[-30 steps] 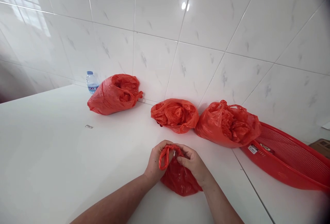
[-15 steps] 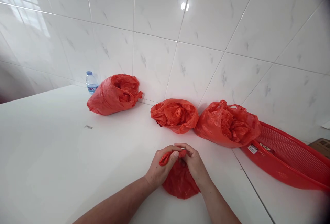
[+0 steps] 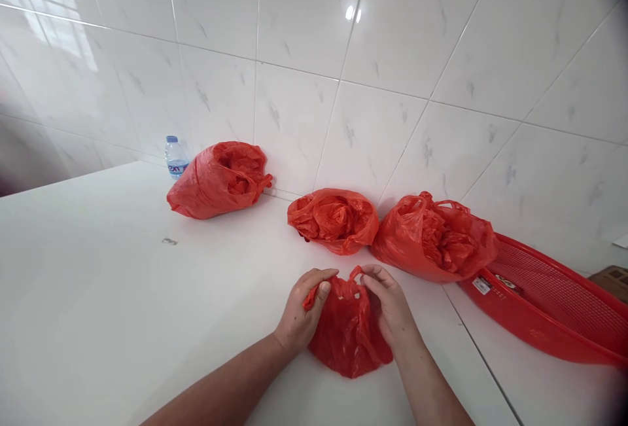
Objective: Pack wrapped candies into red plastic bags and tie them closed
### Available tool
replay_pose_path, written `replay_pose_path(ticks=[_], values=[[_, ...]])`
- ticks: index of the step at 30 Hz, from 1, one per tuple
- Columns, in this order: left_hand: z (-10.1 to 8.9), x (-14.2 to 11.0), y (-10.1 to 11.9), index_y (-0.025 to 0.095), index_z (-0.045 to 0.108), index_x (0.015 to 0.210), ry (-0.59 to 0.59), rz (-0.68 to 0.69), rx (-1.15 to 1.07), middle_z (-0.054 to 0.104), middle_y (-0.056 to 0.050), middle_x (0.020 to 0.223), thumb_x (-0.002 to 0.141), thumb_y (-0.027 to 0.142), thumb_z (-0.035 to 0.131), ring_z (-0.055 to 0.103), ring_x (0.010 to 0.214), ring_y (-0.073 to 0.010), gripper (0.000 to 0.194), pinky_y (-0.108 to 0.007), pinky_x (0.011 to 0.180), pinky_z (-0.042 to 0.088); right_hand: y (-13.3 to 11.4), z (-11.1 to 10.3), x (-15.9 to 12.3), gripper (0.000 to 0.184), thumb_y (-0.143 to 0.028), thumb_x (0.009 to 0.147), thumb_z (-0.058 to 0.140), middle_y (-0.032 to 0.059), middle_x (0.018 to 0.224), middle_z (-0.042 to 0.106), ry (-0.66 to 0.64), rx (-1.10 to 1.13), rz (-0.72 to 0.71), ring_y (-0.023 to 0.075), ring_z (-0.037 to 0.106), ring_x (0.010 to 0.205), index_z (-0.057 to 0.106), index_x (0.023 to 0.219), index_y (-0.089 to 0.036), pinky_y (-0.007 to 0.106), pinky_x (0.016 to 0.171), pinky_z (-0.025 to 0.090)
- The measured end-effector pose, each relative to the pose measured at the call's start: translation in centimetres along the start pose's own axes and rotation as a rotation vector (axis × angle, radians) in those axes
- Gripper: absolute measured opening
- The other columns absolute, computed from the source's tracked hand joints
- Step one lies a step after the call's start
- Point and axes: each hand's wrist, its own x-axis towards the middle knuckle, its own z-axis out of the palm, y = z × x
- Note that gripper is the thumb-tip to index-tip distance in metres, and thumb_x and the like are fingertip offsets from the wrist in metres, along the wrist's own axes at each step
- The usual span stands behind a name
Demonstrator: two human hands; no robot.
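Bright, pale light is washing the tiled wall [image 3: 294, 118] beyond the fingers [image 3: 321, 275].
Twin glare spots are shining high above them, barred brightness is gleaming far up-left, faint shadow is greying the table [image 3: 98, 282] leftward, dark blur is clouding the far-right corners.

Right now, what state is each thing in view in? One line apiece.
Held red bag, gathered at the top.
Left hand, gripping it.
Right hand, pinching it.
Bottle, upright, capped.
Left bag, slumped, mouth open.
Middle bag, open, stuffed.
Right bag, open, stuffed.
Basket, open side up.
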Motion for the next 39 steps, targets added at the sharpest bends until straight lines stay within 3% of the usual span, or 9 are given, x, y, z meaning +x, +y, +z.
replay_pose_path(ticks=[6, 17, 20, 24, 28, 30, 32, 36, 39], values=[[-0.7, 0.7, -0.6, 0.020, 0.064, 0.106, 0.151, -0.054, 0.000, 0.063, -0.007, 0.103, 0.094, 0.042, 0.037, 0.056, 0.100, -0.0210, 0.037, -0.036, 0.092, 0.042, 0.1, -2.8, 1.3, 0.022, -0.031, 0.068, 0.062, -0.0023, 0.075, 0.059, 0.327, -0.500, -0.163, 0.0121, 0.053, 0.064, 0.060, 0.088, -0.020, 0.025, 0.061, 0.043], [-0.8, 1.0, -1.9, 0.019, 0.064, 0.098, 0.268, -0.275, -0.035, 0.065, -0.007, 0.099, 0.092, 0.049, 0.035, 0.059, 0.096, -0.0209, 0.042, -0.037, 0.090, 0.044, 1.6, -6.2, 2.7, 0.020, -0.026, 0.066, 0.049, 0.0018, 0.080, 0.064, 0.512, -0.758, -0.169, 0.0191, 0.057, 0.072, 0.060, 0.081, -0.020, 0.029, 0.065, 0.042], [-1.1, 1.4, -2.2, 0.020, 0.063, 0.101, 0.287, -0.254, 0.049, 0.064, -0.007, 0.104, 0.091, 0.041, 0.039, 0.058, 0.101, -0.0206, 0.033, -0.037, 0.093, 0.043, 1.7, -6.1, 2.3, 0.019, -0.026, 0.068, 0.047, 0.0027, 0.083, 0.065, 0.471, -0.808, -0.179, 0.0210, 0.058, 0.079, 0.060, 0.081, -0.021, 0.030, 0.071, 0.042], [-1.2, 1.5, -2.3, 0.025, 0.056, 0.119, 0.263, 0.006, 0.365, 0.053, -0.007, 0.125, 0.089, 0.026, 0.044, 0.047, 0.120, -0.0219, 0.033, -0.041, 0.102, 0.037, 1.7, -4.6, 1.6, 0.020, -0.034, 0.077, 0.045, 0.0030, 0.084, 0.067, 0.329, -0.844, -0.219, 0.0209, 0.059, 0.080, 0.060, 0.079, -0.021, 0.030, 0.073, 0.043], [0.1, 0.4, -2.0, 0.028, 0.041, 0.136, -0.074, 0.203, 0.646, 0.032, -0.010, 0.147, 0.079, 0.041, 0.062, 0.026, 0.135, -0.0325, 0.062, -0.053, 0.107, 0.028, 2.3, -2.2, 0.8, 0.023, -0.037, 0.079, 0.048, 0.0022, 0.080, 0.067, 0.150, -0.883, -0.249, 0.0196, 0.059, 0.077, 0.063, 0.073, -0.021, 0.029, 0.071, 0.043], [0.9, -0.2, -1.9, 0.029, 0.033, 0.141, -0.301, 0.230, 0.713, 0.026, -0.013, 0.150, 0.063, 0.052, 0.074, 0.024, 0.135, -0.0387, 0.091, -0.059, 0.106, 0.025, 2.7, -1.3, 0.5, 0.022, -0.034, 0.079, 0.048, 0.0015, 0.079, 0.066, 0.079, -0.885, -0.250, 0.0187, 0.059, 0.075, 0.064, 0.071, -0.021, 0.027, 0.068, 0.044], [1.4, -0.6, -1.8, 0.030, 0.026, 0.144, -0.413, 0.219, 0.749, 0.030, -0.014, 0.148, 0.055, 0.050, 0.079, 0.029, 0.133, -0.0395, 0.105, -0.061, 0.104, 0.025, 2.8, -0.9, 0.2, 0.023, -0.031, 0.079, 0.046, 0.0012, 0.078, 0.066, 0.030, -0.876, -0.246, 0.0180, 0.059, 0.072, 0.065, 0.071, -0.021, 0.027, 0.065, 0.044], [1.1, -0.2, -1.9, 0.031, 0.037, 0.137, -0.357, 0.157, 0.790, 0.056, -0.009, 0.122, 0.067, 0.033, 0.073, 0.050, 0.115, -0.0287, 0.078, -0.050, 0.100, 0.034, 2.6, -0.8, 0.0, 0.020, -0.031, 0.079, 0.048, 0.0016, 0.084, 0.067, -0.034, -0.872, -0.259, 0.0183, 0.060, 0.077, 0.066, 0.078, -0.021, 0.027, 0.070, 0.046], [-0.5, 0.6, -2.1, 0.031, 0.054, 0.120, -0.301, 0.117, 0.818, 0.061, -0.005, 0.108, 0.072, 0.030, 0.070, 0.055, 0.103, -0.0244, 0.050, -0.044, 0.095, 0.039, 2.5, -1.0, 0.0, 0.024, -0.036, 0.082, 0.048, 0.0025, 0.093, 0.067, -0.026, -0.873, -0.262, 0.0189, 0.061, 0.084, 0.064, 0.095, -0.023, 0.029, 0.076, 0.047]])
